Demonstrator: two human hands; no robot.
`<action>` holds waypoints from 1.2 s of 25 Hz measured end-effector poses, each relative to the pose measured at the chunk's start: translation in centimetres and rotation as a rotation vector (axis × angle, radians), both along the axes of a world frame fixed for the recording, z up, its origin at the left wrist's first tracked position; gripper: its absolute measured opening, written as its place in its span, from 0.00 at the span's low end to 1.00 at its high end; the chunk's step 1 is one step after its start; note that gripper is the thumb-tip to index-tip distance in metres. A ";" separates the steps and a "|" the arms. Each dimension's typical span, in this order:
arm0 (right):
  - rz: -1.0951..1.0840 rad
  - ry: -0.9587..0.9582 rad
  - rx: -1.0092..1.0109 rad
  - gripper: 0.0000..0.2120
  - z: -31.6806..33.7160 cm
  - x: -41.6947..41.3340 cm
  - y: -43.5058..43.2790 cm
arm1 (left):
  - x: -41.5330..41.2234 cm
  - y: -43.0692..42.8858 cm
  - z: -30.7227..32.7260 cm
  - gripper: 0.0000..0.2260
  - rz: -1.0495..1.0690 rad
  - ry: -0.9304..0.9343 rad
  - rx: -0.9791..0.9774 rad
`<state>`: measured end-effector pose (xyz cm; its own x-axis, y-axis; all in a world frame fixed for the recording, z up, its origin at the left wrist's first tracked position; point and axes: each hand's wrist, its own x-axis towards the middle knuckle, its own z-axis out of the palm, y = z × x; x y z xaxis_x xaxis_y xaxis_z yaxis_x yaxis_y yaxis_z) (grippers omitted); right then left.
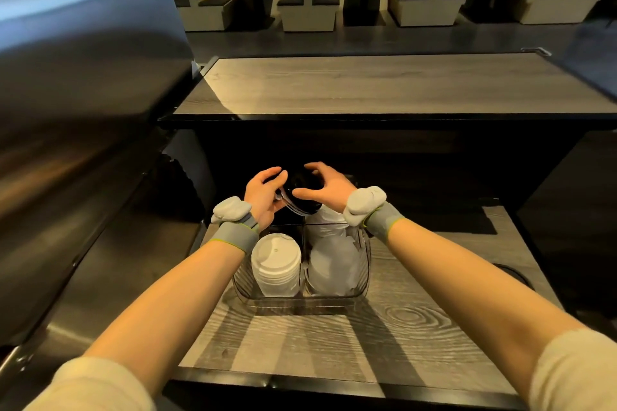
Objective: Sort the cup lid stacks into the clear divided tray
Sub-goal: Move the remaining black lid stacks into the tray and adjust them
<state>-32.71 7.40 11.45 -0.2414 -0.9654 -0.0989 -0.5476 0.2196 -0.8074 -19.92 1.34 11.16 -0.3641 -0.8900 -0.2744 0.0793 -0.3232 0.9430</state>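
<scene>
A clear divided tray (302, 302) stands on the low wooden counter. Its near left compartment holds an upright stack of white cup lids (275, 265). The right side holds white and clear lids (334, 264) leaning in a pile. Above the tray's far end, my left hand (263, 197) and my right hand (325, 190) grip a tilted stack of black lids (302, 195) from either side. The tray's far compartments are hidden behind my hands.
A raised wooden counter shelf (367, 87) runs across behind the tray. A stainless steel appliance (76, 143) fills the left side. A dark round opening (510, 272) lies in the counter at the right. Booth seats and tables (310, 0) stand far behind.
</scene>
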 end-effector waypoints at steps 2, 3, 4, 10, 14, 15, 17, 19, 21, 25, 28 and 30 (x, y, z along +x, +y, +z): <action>-0.063 -0.067 -0.008 0.30 0.0 -0.5 0.5 | 0.1 -0.1 -0.3 0.17 -0.020 0.007 0.005; -0.093 -0.105 -0.012 0.28 0.2 -0.7 0.9 | 0.1 -0.2 -0.5 0.17 -0.019 0.007 0.004; -0.112 -0.121 -0.013 0.27 0.3 -1.0 1.4 | 0.2 -0.2 -0.6 0.17 -0.017 0.005 -0.001; -0.020 -0.068 0.020 0.24 0.4 -1.6 3.6 | 0.3 -0.5 -0.8 0.17 0.113 0.003 -0.047; 0.034 0.078 0.045 0.25 -0.1 -0.6 3.2 | 1.6 -2.4 0.0 0.18 0.280 0.046 0.000; 0.055 0.124 0.050 0.26 -0.4 -0.2 2.8 | 2.0 -2.8 0.3 0.18 0.307 0.053 0.008; 0.097 0.210 0.054 0.26 -0.8 0.8 1.4 | 3.0 -3.4 0.8 0.18 0.321 0.047 0.001; 0.132 0.276 0.064 0.26 -1.3 2.0 -0.4 | 3.9 -4.0 1.1 0.18 0.296 0.041 -0.023; 0.145 0.324 0.069 0.27 -2.0 3.1 -2.4 | 4.7 -4.6 1.2 0.17 0.283 0.020 -0.041; 0.127 0.403 0.110 0.29 -3.9 4.3 -5.5 | 6.5 -5.9 0.4 0.17 0.262 -0.022 -0.031; 0.151 0.413 0.165 0.32 -4.7 4.6 -6.1 | 7.5 -6.3 -0.1 0.17 0.200 -0.048 -0.027; 0.137 0.386 0.141 0.33 -4.6 4.8 -6.3 | 7.6 -6.2 -0.1 0.17 0.184 -0.048 -0.022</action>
